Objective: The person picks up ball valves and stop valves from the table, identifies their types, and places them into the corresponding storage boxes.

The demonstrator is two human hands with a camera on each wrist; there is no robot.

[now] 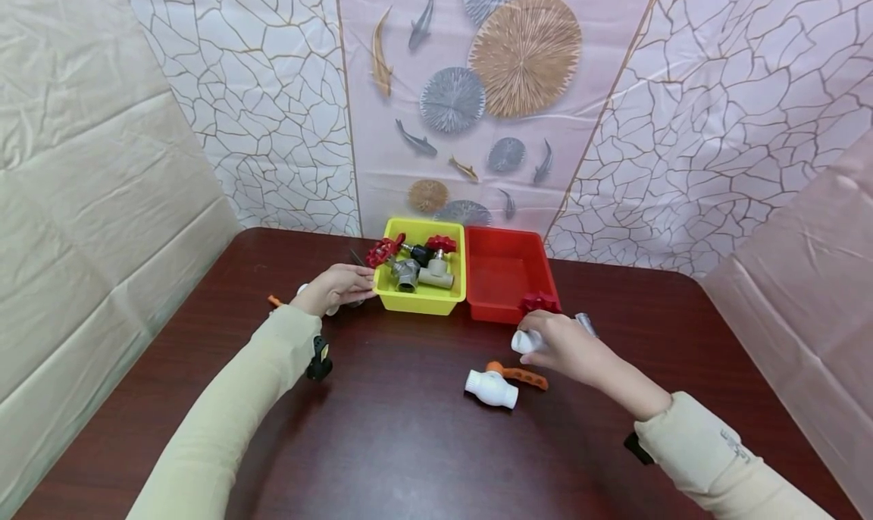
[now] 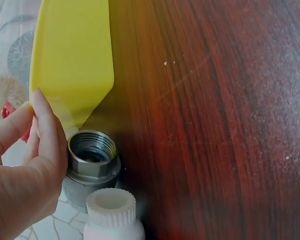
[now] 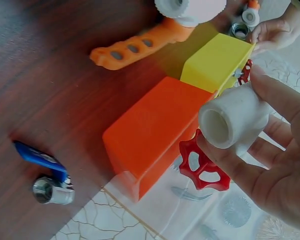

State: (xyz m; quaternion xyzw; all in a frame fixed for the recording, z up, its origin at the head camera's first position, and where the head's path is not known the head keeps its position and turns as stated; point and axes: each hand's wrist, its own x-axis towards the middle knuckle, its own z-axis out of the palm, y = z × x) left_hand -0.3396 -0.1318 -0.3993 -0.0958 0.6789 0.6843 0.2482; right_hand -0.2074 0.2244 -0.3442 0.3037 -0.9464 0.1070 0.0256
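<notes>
My left hand (image 1: 339, 286) pinches the left rim of the yellow bin (image 1: 419, 305) between thumb and fingers. Inside that bin lie several valves, some with red handwheels, among them a metal valve (image 1: 406, 274) and a beige one (image 1: 436, 274). My right hand (image 1: 566, 343) grips a white plastic valve (image 3: 235, 117) by its body, just in front of the red bin (image 1: 491, 312). The valve's red handwheel (image 3: 202, 167) points toward the bin. A white ball valve (image 1: 492, 389) with an orange lever (image 1: 528, 377) lies on the table, left of that hand.
Beside my left hand stand a threaded metal fitting (image 2: 92, 167) and a white ribbed plastic fitting (image 2: 110, 217). A small metal valve (image 3: 54, 192) with a blue lever (image 3: 39, 154) lies right of the red bin. Patterned cloth walls (image 1: 286, 103) border the table.
</notes>
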